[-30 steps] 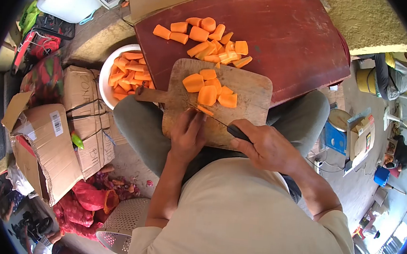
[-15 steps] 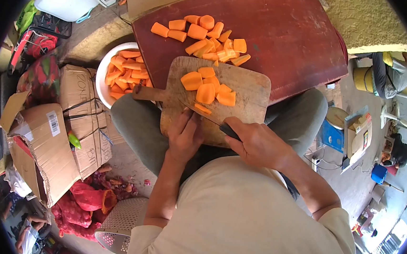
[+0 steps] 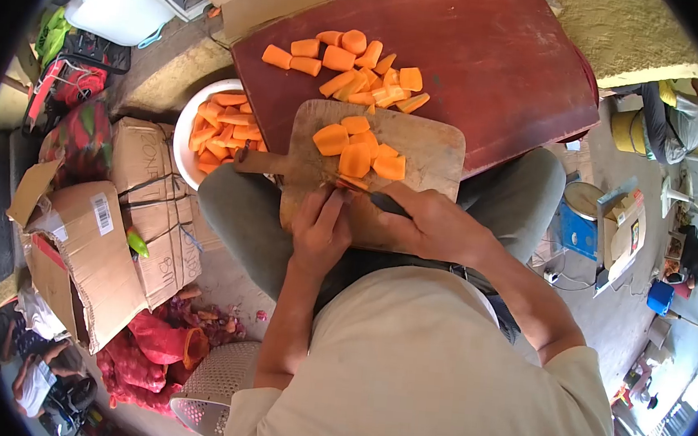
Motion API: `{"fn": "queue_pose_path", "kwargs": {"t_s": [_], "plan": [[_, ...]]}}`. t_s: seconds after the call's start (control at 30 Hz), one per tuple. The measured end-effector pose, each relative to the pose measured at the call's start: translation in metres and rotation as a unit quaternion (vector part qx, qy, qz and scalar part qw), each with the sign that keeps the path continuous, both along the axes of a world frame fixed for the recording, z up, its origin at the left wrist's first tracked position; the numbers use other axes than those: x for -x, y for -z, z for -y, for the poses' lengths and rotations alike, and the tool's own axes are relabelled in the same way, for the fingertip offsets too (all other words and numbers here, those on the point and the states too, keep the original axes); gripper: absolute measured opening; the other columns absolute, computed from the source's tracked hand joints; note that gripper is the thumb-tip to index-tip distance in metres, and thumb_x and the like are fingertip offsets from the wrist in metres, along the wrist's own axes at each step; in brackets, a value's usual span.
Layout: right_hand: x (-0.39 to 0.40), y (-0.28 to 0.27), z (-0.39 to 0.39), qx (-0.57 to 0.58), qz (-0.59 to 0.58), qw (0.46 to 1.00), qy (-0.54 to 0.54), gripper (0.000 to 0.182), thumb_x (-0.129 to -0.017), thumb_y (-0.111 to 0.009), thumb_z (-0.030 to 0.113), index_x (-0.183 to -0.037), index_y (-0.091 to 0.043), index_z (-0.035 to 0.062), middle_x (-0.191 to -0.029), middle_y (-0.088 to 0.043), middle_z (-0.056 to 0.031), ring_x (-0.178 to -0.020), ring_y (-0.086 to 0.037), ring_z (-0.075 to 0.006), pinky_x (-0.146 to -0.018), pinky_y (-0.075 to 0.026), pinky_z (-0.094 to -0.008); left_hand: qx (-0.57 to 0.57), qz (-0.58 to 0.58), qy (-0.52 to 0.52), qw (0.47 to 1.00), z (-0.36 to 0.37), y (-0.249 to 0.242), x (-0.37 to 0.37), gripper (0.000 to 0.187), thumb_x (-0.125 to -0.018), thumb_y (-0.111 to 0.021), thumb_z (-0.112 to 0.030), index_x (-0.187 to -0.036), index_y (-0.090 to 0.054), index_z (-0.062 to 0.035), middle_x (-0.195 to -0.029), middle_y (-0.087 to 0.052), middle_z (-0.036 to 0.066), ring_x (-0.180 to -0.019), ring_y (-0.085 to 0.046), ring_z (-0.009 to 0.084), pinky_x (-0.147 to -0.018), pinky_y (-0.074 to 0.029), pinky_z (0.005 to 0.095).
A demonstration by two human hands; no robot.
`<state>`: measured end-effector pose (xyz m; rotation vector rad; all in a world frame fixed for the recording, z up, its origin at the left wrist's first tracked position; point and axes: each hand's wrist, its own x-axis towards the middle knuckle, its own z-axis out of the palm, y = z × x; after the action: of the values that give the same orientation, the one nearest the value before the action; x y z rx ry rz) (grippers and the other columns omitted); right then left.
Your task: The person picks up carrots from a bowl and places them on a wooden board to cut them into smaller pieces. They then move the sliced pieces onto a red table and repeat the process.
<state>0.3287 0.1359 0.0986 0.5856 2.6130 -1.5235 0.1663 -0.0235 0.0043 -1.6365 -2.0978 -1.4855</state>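
On my lap rests a wooden cutting board [image 3: 428,146], its handle pointing left. My right hand [image 3: 431,222] is wrapped round the dark handle of a knife [image 3: 387,203], whose blade angles left across the board. The fingers of my left hand [image 3: 321,224] are bent and pressed together on the board just by the blade; whatever they grip is hidden beneath them. A thin carrot slice [image 3: 353,183] lies against the blade, close to my left fingertips. Several thick carrot pieces [image 3: 355,159] sit farther up the board.
Beyond the board, a red tabletop [image 3: 500,74] carries more carrot chunks [image 3: 339,58]. A white basin [image 3: 183,143] of cut carrots stands at left, near cardboard boxes [image 3: 109,240], red net sacks [image 3: 137,361] and a perforated basket [image 3: 221,380]. Other people are at the far right and lower left.
The knife blade has come down nearer my left fingertips and my right hand has shifted slightly left. The thin carrot slice now lies partly behind the blade. The view has shifted slightly.
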Motion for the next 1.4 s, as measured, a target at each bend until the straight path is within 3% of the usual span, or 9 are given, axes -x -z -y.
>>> {"fn": "queue_pose_path", "kwargs": {"t_s": [0.1, 0.3, 0.4, 0.5, 0.6, 0.8, 0.9, 1.4], "plan": [[-0.005, -0.032, -0.001, 0.043, 0.016, 0.999, 0.026, 0.037, -0.109, -0.066, 0.029, -0.131, -0.058, -0.0001, -0.085, -0.073, -0.0279, -0.081, -0.073, -0.0497, -0.071, -0.055, -0.0571, 0.010, 0.022, -0.007, 1.000, 0.003, 0.002, -0.002, 0.032, -0.083, -0.074, 0.018, -0.112, -0.072, 0.0055, -0.104, -0.071, 0.019, -0.088, -0.072, 0.0360, -0.077, -0.060, 0.0419], [-0.010, -0.038, -0.001, 0.033, 0.045, 0.998, 0.004, 0.040, -0.110, -0.065, 0.028, -0.140, -0.057, 0.0027, -0.083, -0.071, -0.0236, -0.076, -0.075, -0.0432, -0.070, -0.056, -0.0488, 0.008, 0.028, -0.009, 1.000, -0.001, -0.002, -0.004, 0.032, -0.084, -0.076, 0.016, -0.113, -0.074, 0.0043, -0.103, -0.072, 0.019, -0.087, -0.073, 0.0347, -0.076, -0.060, 0.0412], [-0.008, -0.037, 0.000, 0.041, 0.040, 0.998, 0.010, 0.038, -0.110, -0.065, 0.031, -0.131, -0.060, 0.0000, -0.077, -0.071, -0.0258, -0.077, -0.073, -0.0478, -0.068, -0.054, -0.0554, 0.014, 0.019, -0.012, 1.000, 0.001, -0.002, -0.002, 0.032, -0.084, -0.077, 0.016, -0.113, -0.074, 0.0042, -0.104, -0.072, 0.019, -0.087, -0.073, 0.0347, -0.075, -0.060, 0.0413], [-0.010, -0.034, -0.001, 0.030, 0.063, 0.998, -0.007, 0.042, -0.111, -0.064, 0.033, -0.139, -0.057, 0.0021, -0.083, -0.071, -0.0237, -0.077, -0.075, -0.0437, -0.070, -0.056, -0.0491, 0.015, 0.008, -0.008, 1.000, 0.001, -0.001, -0.001, 0.032, -0.083, -0.077, 0.016, -0.113, -0.074, 0.0045, -0.104, -0.071, 0.019, -0.087, -0.073, 0.0348, -0.074, -0.060, 0.0416], [-0.011, -0.029, 0.000, 0.005, 0.085, 0.996, -0.019, 0.042, -0.111, -0.065, 0.032, -0.138, -0.058, 0.0014, -0.083, -0.071, -0.0237, -0.076, -0.074, -0.0436, -0.070, -0.056, -0.0486, 0.011, 0.001, -0.014, 1.000, 0.000, -0.002, -0.001, 0.030, -0.084, -0.078, 0.015, -0.112, -0.073, 0.0051, -0.103, -0.071, 0.019, -0.085, -0.073, 0.0343, -0.073, -0.060, 0.0413], [-0.009, -0.041, -0.006, 0.046, 0.017, 0.999, 0.019, 0.039, -0.109, -0.067, 0.028, -0.136, -0.060, 0.0000, -0.086, -0.071, -0.0233, -0.077, -0.073, -0.0415, -0.073, -0.056, -0.0461, 0.004, 0.042, -0.010, 0.999, 0.000, 0.001, -0.002, 0.025, -0.087, -0.079, 0.012, -0.110, -0.073, 0.0055, -0.101, -0.071, 0.018, -0.082, -0.073, 0.0329, -0.070, -0.060, 0.0402], [-0.008, -0.038, -0.007, 0.038, 0.086, 0.996, 0.002, 0.040, -0.109, -0.067, 0.028, -0.138, -0.060, 0.0006, -0.088, -0.071, -0.0233, -0.078, -0.074, -0.0413, -0.074, -0.056, -0.0461, -0.001, 0.030, -0.016, 0.999, -0.002, 0.000, -0.002, 0.023, -0.087, -0.079, 0.011, -0.109, -0.073, 0.0054, -0.101, -0.071, 0.018, -0.082, -0.073, 0.0332, -0.070, -0.060, 0.0403], [-0.005, -0.036, -0.002, 0.012, 0.072, 0.997, -0.011, 0.042, -0.110, -0.065, 0.029, -0.141, -0.056, 0.0023, -0.083, -0.072, -0.0251, -0.077, -0.074, -0.0458, -0.069, -0.055, -0.0504, 0.006, 0.019, -0.014, 1.000, 0.000, 0.000, -0.002, 0.031, -0.085, -0.077, 0.014, -0.114, -0.075, 0.0050, -0.104, -0.072, 0.019, -0.086, -0.074, 0.0352, -0.080, -0.063, 0.0419]]}}
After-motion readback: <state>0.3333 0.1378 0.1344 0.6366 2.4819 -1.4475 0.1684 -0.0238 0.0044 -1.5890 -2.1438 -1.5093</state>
